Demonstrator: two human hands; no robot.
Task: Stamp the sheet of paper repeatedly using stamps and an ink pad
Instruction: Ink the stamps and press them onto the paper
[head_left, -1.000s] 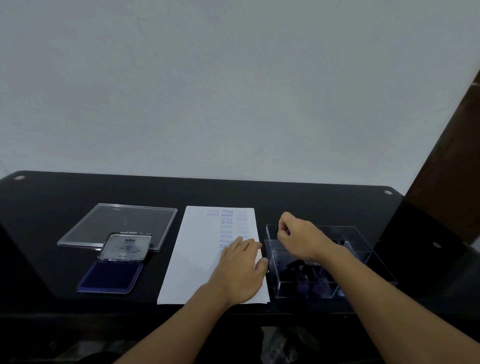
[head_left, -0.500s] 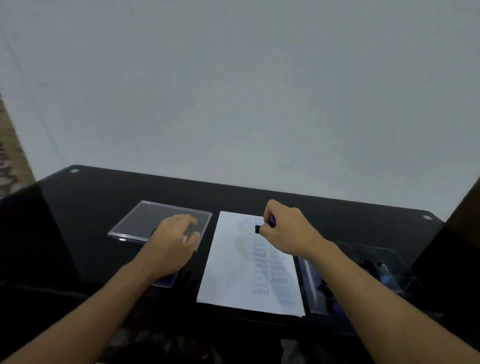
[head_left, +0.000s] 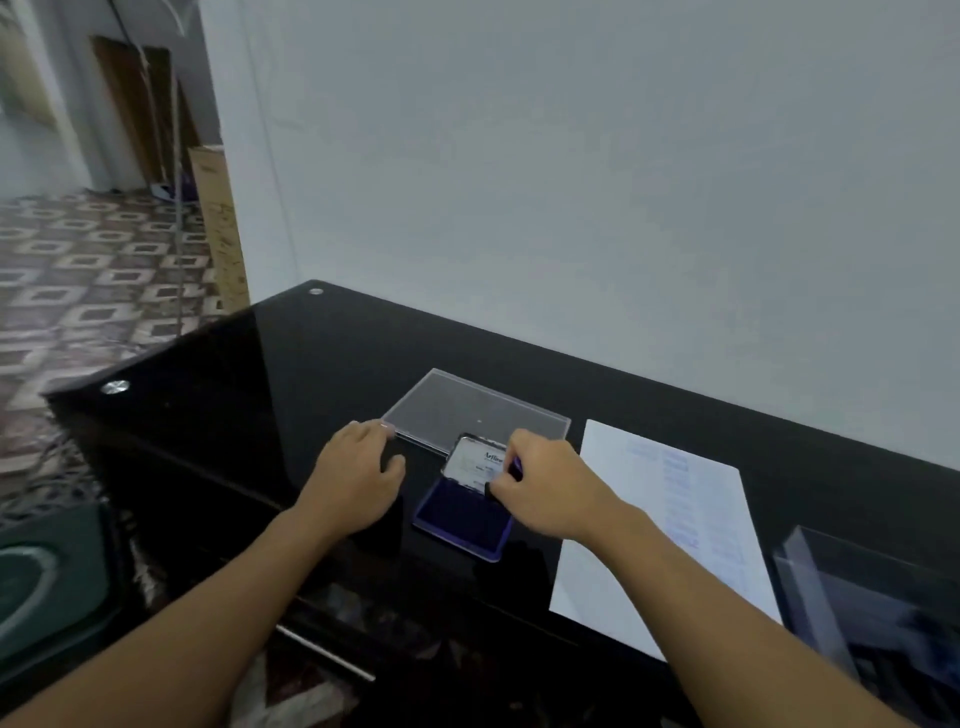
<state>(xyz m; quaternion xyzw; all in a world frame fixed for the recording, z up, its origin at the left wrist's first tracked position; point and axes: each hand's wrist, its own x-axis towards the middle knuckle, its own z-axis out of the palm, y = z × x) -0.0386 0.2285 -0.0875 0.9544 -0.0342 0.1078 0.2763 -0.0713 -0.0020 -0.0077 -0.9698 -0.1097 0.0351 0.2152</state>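
Inking is being carried out: a stamp (head_left: 511, 470) is being pinched in the right hand (head_left: 545, 491) over the open ink pad (head_left: 460, 517). The left hand (head_left: 358, 475), fingers loosely spread, is resting beside it. Uneven loading is being risked if the stamp is tilted; the sheet of paper (head_left: 649, 525) lies just right.

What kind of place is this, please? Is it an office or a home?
Probably a room in a home, though I cannot be sure. A glossy black table stands against a plain wall, the patterned tile floor looks domestic, and a tall cardboard box leans at the wall corner.
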